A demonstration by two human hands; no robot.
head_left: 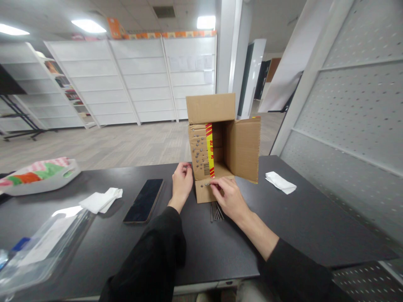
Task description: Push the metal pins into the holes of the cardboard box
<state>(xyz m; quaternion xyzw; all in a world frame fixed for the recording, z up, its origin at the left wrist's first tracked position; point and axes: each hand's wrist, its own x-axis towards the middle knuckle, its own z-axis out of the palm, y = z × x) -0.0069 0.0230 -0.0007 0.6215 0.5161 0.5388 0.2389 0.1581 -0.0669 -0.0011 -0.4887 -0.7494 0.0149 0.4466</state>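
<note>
A cardboard box (pixel 228 147) stands open toward me, its flaps spread. Several round nail heads (pixel 197 155) dot its left flap, beside a yellow and red tape strip (pixel 210 151). My left hand (pixel 182 182) is at the box's left side with fingers curled together; what they hold, if anything, is hidden. At the lower flap (pixel 204 195), my right hand (pixel 231 197) is closed, fingertips pinching at a nail in a short row of nail heads (pixel 202 186). Several long nails (pixel 216 212) lie on the table just below that flap.
On the dark table (pixel 220 251), a phone (pixel 144 201) lies left of my hands. Farther left are folded tissues (pixel 100 200), a clear plastic case (pixel 47 247) and a white basket (pixel 40 180) with colourful cloth. Another tissue (pixel 281 182) lies right, near a perforated panel (pixel 355 117).
</note>
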